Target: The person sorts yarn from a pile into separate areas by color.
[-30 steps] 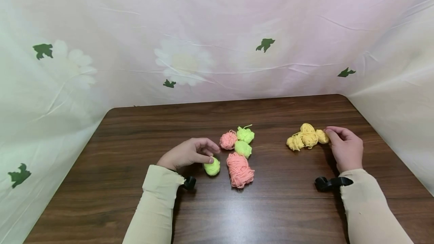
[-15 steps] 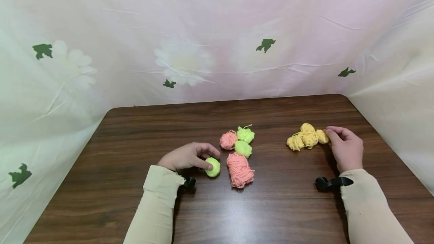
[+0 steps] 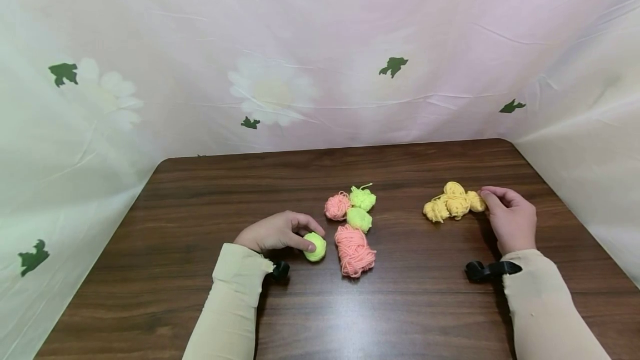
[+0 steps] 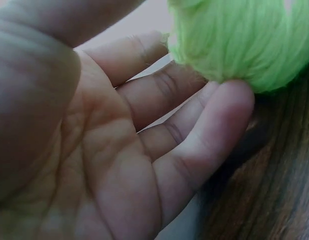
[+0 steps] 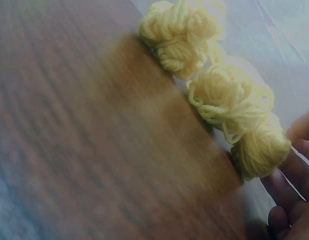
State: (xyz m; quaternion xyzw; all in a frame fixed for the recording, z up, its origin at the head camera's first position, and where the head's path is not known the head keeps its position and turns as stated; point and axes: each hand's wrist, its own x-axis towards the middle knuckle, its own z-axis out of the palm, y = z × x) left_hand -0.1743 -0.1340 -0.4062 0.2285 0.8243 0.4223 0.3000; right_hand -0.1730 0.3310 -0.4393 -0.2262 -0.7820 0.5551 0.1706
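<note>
Item, one green yarn ball [image 3: 318, 251], mid-table [image 3: 410, 315], well in from the left edge: your left hand [image 3: 275, 232] is pinching it, thumb against fingers. Item, yellow yarn bundles [image 3: 455, 203], lying toward the far right corner: your right hand [image 3: 512, 221] is pinching the rightmost between thumb and fingers. Between your hands are lying a pink ball [image 3: 337, 205], a larger pink skein [image 3: 354, 254] and two further green balls [image 3: 362, 199].

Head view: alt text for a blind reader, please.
A person's left hand holds a green yarn ball beside a pink-and-green yarn cluster; the right hand touches a yellow yarn cluster, on a dark wooden table.
</note>
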